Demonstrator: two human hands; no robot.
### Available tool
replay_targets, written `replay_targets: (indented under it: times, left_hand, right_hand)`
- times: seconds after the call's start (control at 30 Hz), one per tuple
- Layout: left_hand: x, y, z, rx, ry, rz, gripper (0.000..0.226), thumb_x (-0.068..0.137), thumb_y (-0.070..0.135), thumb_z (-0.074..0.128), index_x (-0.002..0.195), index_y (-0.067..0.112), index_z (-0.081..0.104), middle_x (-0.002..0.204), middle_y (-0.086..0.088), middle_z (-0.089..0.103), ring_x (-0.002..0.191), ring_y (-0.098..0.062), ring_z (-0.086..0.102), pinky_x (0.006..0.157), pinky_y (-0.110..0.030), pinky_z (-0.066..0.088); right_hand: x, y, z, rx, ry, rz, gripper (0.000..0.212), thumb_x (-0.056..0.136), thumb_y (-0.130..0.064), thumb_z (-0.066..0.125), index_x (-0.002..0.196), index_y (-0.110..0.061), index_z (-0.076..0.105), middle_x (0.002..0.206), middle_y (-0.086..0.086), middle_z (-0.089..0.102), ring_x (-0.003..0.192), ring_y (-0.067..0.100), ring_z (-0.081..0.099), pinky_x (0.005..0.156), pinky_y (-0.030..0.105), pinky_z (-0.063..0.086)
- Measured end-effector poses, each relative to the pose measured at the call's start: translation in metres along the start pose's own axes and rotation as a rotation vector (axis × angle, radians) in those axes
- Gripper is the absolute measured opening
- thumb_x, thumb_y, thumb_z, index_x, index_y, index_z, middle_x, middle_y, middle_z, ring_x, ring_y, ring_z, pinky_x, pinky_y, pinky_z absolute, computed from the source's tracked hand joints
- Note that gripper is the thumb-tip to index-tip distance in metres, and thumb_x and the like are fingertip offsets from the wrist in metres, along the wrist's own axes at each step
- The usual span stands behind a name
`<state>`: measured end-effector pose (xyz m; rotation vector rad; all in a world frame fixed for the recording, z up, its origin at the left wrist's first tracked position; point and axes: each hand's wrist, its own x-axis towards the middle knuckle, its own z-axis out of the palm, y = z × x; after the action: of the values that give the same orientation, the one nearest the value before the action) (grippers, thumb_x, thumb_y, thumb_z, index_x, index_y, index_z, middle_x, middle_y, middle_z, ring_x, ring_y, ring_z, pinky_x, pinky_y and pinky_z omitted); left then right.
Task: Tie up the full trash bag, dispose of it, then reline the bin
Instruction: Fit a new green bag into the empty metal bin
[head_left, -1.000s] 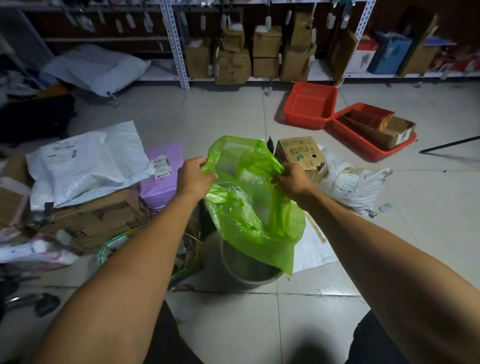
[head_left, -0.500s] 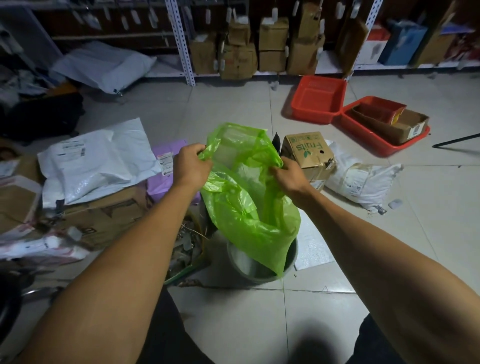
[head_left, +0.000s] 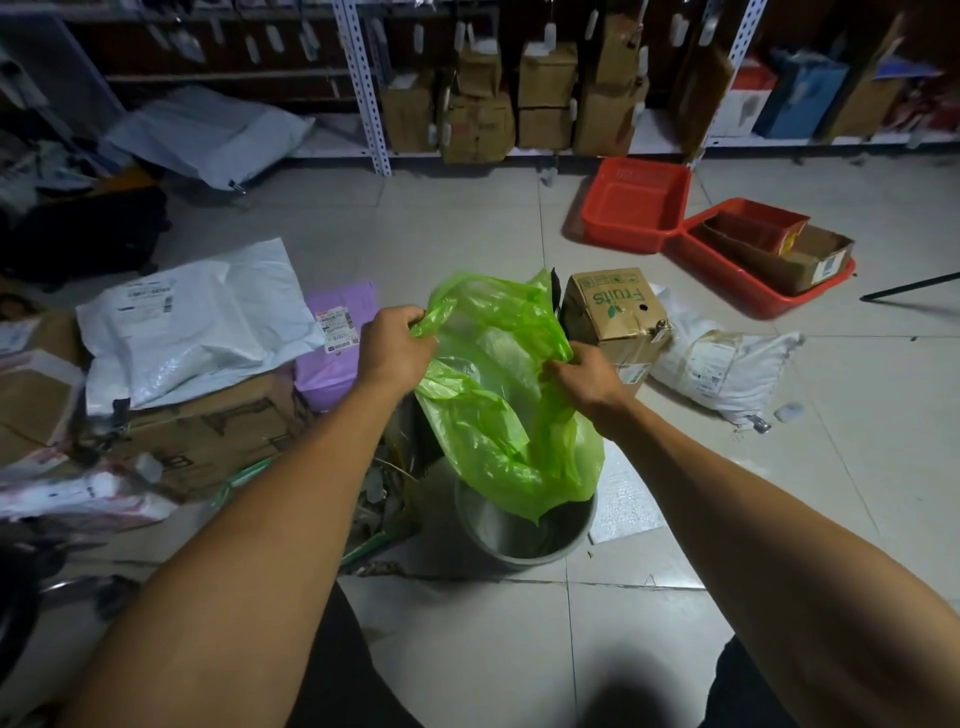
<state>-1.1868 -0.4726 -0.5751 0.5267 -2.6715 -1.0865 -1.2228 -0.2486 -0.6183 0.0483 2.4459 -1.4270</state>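
A translucent green bag (head_left: 498, 415) hangs between both hands over a small grey round bin (head_left: 483, 535) on the tiled floor. My left hand (head_left: 397, 348) pinches the bag's mouth on its left side. My right hand (head_left: 584, 384) grips the mouth on its right side. The mouth is spread apart and the bag looks empty. Its bottom end dips just inside the bin's rim. The bin's inside shows dark, with nothing lining its wall.
A "Fruits" cardboard box (head_left: 618, 317) stands just behind the bin. White and purple parcels (head_left: 192, 322) and flattened cartons lie at the left. A white parcel (head_left: 727, 369) lies right. Two red trays (head_left: 634, 208) and shelving with boxes (head_left: 478, 124) are at the back.
The bag has dropped lower, so its bottom now sits inside the bin's rim. Both hands keep hold of the mouth and have moved slightly down.
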Motion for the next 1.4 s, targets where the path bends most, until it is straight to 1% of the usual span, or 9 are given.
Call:
replay_targets:
  times: [0.13,0.3,0.5,0.67,0.83,0.97,1.1,1.23,1.4]
  left_hand:
    - [-0.010,-0.012,0.009,0.041,-0.086,-0.021,0.015,0.080,0.012,0.070,0.094,0.015,0.074,0.085,-0.008,0.073,0.072,-0.022,0.064,0.064,-0.025,0.044]
    - [-0.028,-0.024,0.019,0.131,-0.298,-0.035,0.024,0.081,0.022,0.075,0.104,0.016,0.072,0.090,-0.006,0.071,0.082,-0.024,0.067,0.074,-0.030,0.050]
    - [-0.041,-0.045,0.045,0.122,-0.493,-0.095,0.061,0.076,0.033,0.080,0.129,0.011,0.059,0.131,-0.007,0.061,0.112,-0.025,0.060,0.098,-0.036,0.046]
    - [-0.050,-0.051,0.058,0.108,-0.625,-0.125,0.048,0.073,0.027,0.083,0.114,0.011,0.066,0.115,0.000,0.066,0.098,-0.017,0.061,0.089,-0.031,0.049]
    - [-0.052,-0.062,0.073,0.156,-0.601,-0.143,0.029,0.079,0.029,0.077,0.102,0.011,0.072,0.097,-0.007,0.072,0.083,-0.019,0.067,0.071,-0.027,0.048]
    - [-0.053,-0.066,0.086,0.137,-0.607,-0.152,0.039,0.080,0.035,0.075,0.109,0.010,0.071,0.101,-0.007,0.072,0.089,-0.021,0.068,0.083,-0.034,0.054]
    - [-0.054,-0.069,0.096,0.148,-0.484,-0.134,0.020,0.087,0.029,0.068,0.085,0.009,0.070,0.074,-0.008,0.067,0.079,-0.029,0.067,0.065,-0.033,0.046]
    - [-0.053,-0.079,0.104,0.171,-0.367,-0.145,0.022,0.090,0.028,0.064,0.096,0.007,0.069,0.092,-0.017,0.070,0.090,-0.034,0.065,0.072,-0.032,0.045]
    - [-0.048,-0.104,0.116,0.131,-0.282,-0.194,0.030,0.088,0.027,0.067,0.108,0.004,0.067,0.104,-0.018,0.069,0.096,-0.035,0.065,0.083,-0.039,0.051]
  right_hand:
    - [-0.007,0.020,0.005,-0.048,-0.057,0.069,0.017,0.082,-0.015,0.057,0.088,-0.003,0.068,0.088,0.016,0.074,0.081,0.034,0.072,0.074,0.051,0.060]
    - [-0.016,0.055,0.014,-0.114,-0.172,0.121,0.012,0.083,-0.009,0.059,0.088,-0.004,0.069,0.089,0.019,0.072,0.072,0.029,0.067,0.064,0.038,0.055]
    - [-0.027,0.085,0.028,-0.190,-0.254,0.081,0.043,0.085,-0.026,0.070,0.125,-0.020,0.058,0.113,0.007,0.068,0.101,0.025,0.065,0.092,0.039,0.054]
    - [-0.036,0.093,0.028,-0.309,-0.397,0.069,0.038,0.085,-0.022,0.071,0.121,-0.015,0.060,0.110,0.004,0.065,0.097,0.019,0.061,0.085,0.029,0.049]
    - [-0.039,0.102,0.022,-0.322,-0.425,0.155,0.031,0.081,-0.019,0.069,0.111,-0.016,0.058,0.101,0.006,0.066,0.096,0.024,0.064,0.087,0.038,0.055]
    - [-0.038,0.108,0.017,-0.254,-0.421,0.203,0.026,0.082,-0.016,0.067,0.106,-0.016,0.060,0.092,0.004,0.066,0.085,0.019,0.064,0.083,0.034,0.055]
    - [-0.030,0.111,0.015,-0.257,-0.294,0.181,0.023,0.083,-0.020,0.066,0.104,-0.013,0.066,0.099,0.011,0.068,0.094,0.028,0.065,0.087,0.038,0.055]
    - [-0.020,0.121,0.018,-0.261,-0.089,0.149,0.025,0.086,-0.021,0.065,0.107,-0.007,0.067,0.105,0.017,0.070,0.097,0.034,0.066,0.090,0.047,0.054]
    - [-0.010,0.135,0.017,-0.312,0.060,0.119,0.034,0.085,-0.027,0.068,0.116,-0.014,0.063,0.108,0.012,0.070,0.088,0.026,0.062,0.077,0.031,0.049]
